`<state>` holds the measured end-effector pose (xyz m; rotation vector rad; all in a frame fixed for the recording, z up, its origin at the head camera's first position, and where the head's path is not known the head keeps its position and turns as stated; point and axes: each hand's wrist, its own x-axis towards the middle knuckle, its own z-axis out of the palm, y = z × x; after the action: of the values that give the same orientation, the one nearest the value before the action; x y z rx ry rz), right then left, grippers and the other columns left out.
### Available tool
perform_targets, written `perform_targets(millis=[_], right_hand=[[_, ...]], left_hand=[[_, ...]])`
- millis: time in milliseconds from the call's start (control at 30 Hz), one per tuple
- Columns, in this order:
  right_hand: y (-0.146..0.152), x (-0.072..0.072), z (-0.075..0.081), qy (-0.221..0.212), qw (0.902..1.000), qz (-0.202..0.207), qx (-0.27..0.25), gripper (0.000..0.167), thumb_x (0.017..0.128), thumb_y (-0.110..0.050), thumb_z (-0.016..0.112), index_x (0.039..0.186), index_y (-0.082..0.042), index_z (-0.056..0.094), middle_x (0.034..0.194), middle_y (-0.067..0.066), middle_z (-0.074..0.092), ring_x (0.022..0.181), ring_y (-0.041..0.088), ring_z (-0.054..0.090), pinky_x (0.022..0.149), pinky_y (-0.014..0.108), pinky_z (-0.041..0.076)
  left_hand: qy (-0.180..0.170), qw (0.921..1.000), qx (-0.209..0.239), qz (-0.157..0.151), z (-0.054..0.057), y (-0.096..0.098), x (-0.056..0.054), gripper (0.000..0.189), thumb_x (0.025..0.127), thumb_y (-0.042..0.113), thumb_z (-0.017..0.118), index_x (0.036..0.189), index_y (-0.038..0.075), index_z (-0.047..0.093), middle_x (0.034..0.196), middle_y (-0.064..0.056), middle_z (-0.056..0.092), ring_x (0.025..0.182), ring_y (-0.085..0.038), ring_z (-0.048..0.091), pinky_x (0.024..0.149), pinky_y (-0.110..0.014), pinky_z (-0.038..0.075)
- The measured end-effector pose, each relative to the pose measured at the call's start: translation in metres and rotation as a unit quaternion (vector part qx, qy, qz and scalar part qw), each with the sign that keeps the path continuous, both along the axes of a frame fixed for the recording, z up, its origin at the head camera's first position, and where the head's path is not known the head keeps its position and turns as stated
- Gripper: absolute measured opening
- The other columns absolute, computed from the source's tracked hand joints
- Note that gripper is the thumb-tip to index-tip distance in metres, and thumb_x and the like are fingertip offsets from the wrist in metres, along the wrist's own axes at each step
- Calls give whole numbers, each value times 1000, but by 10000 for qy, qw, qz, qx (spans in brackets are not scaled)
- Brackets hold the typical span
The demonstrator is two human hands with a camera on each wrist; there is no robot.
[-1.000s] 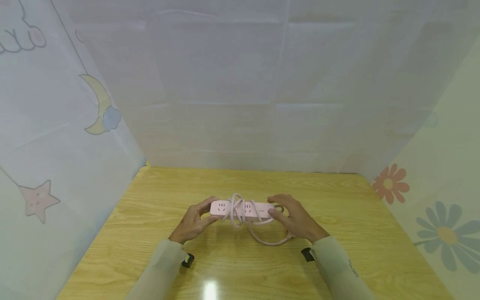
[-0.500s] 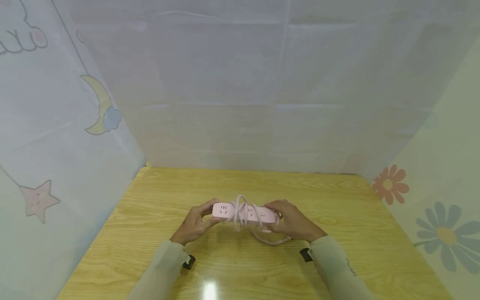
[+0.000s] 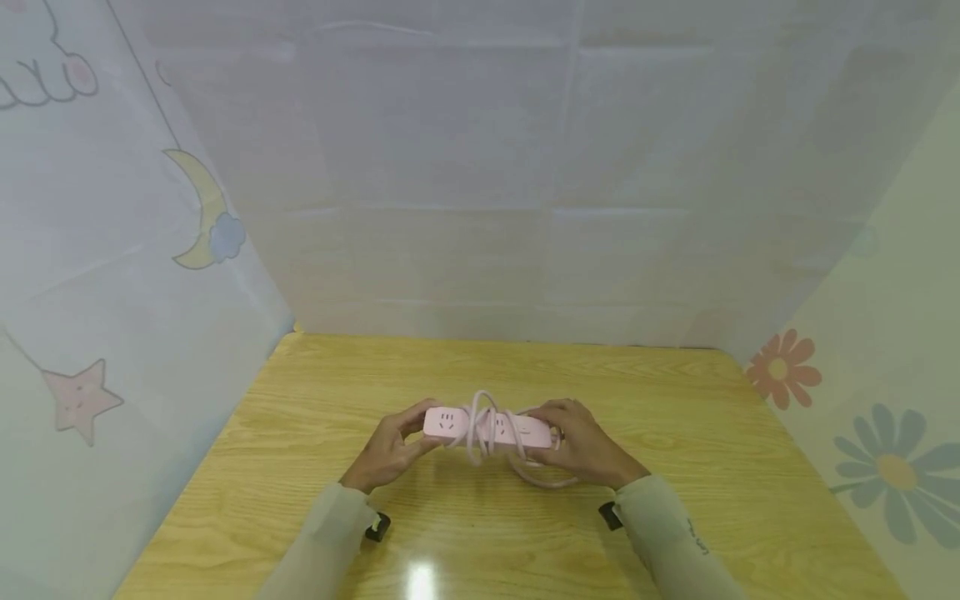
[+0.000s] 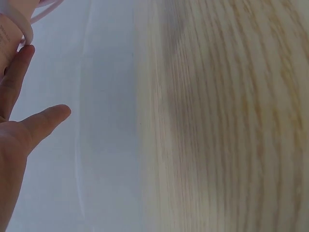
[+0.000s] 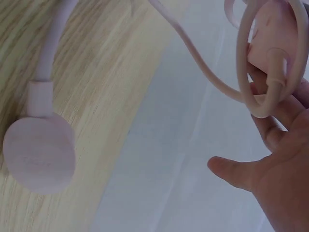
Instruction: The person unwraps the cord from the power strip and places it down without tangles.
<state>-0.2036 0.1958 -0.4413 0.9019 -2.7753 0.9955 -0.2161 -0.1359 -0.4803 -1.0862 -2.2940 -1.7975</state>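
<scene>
In the head view, the left hand (image 3: 386, 450) grips one end of a pink rectangular plastic power strip (image 3: 501, 427), fingers on the far side and thumb on the near one, while the right hand (image 3: 588, 446) holds the other end. The strip thus sits between the two hands, over a yellowish wood-grain table (image 3: 487, 533). A round pink cord (image 3: 472, 427) is wound loosely about its middle, with one loop sagging beside the right hand. Behind each hand are a pale cloth sleeve (image 3: 671, 533) and a small black device (image 3: 378, 527); beyond both hangs a whitish creased sheet (image 3: 450, 167). In the left wrist view, one finger touches the strip and cord just ahead of the left hand, and another digit stands apart from them. In the right wrist view, fingers bear on the strip's end, where the cord emerges and loops close by the right hand; one digit sticks out free. A pink disc-shaped plug (image 5: 39, 154) is well apart from that hand; whether it touches the table cannot be told.
</scene>
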Motion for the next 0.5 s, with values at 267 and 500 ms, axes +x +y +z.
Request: perform_targets(millis=[267,500], right_hand=[[3,0,0,368,9990,78,-253,45,80,-21,86,120,-10,70,124,3,60,115,24,46,89,42,42],[4,5,5,371,9976,224,-542,42,79,-18,87,117,-11,70,127,10,57,117,27,46,88,45,44]], left_hand=[[-236,9996,-18,165,1,-3,5,50,91,6,73,137,-2,55,132,-13,62,120,-20,61,103,-46,45],[-545,9979,64,-353,12,-13,-2,51,97,16,68,139,-7,51,137,-26,56,126,-31,56,107,-45,42]])
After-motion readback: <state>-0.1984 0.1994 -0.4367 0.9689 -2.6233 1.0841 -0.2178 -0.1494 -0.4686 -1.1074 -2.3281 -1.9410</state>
